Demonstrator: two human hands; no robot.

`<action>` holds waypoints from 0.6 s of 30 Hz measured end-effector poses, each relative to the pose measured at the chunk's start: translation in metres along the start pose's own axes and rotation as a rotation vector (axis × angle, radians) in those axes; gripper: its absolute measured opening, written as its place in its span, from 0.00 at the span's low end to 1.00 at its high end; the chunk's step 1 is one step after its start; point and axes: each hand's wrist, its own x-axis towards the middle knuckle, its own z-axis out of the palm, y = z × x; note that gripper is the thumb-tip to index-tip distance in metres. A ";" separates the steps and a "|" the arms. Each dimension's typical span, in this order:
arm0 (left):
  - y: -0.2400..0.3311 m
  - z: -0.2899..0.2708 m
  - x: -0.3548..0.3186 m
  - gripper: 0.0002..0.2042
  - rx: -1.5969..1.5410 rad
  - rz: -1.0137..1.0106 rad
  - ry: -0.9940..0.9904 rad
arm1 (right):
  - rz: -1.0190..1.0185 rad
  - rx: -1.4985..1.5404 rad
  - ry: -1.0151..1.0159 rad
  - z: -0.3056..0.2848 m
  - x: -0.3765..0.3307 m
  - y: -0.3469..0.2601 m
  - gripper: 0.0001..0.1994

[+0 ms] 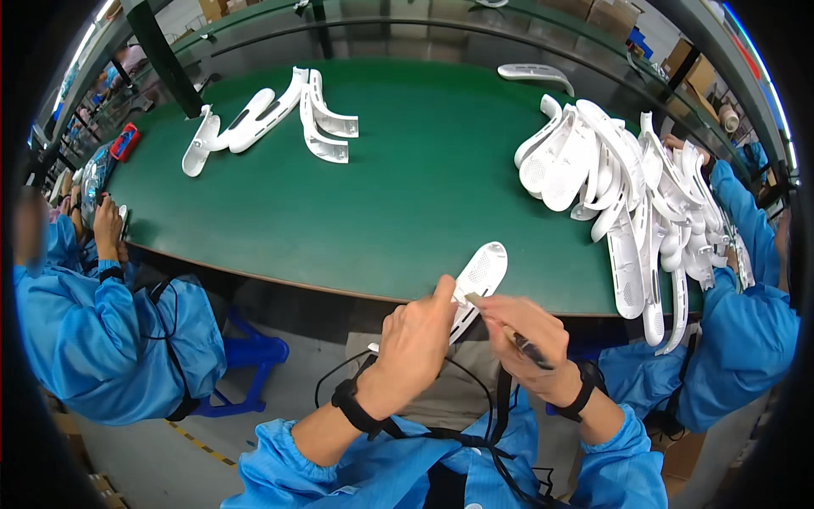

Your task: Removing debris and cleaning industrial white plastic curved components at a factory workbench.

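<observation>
My left hand [413, 343] is closed around a curved white plastic shell [483, 270], with its rounded, perforated end pointing away from me over the table's near edge. A dark slot runs along the nearer part of the shell, partly covered by my fingers. My right hand [530, 339] grips a slim tool with a dark handle [532, 349]. Its tan tip [474, 299] meets the shell near the middle, beside my left fingertips; the exact kind of tool is not clear. Both wrists wear black bands.
A large pile of similar white shells [623, 170] lies on the right of the green table [381, 195]. Several more shells [254, 119] lie at the far left, and one [534, 73] at the back. Co-workers in blue sit left and right. A blue stool [254, 352] stands at left.
</observation>
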 end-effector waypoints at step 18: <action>-0.008 0.004 0.005 0.09 -0.008 -0.020 -0.025 | 0.028 0.068 0.078 -0.004 0.007 0.014 0.10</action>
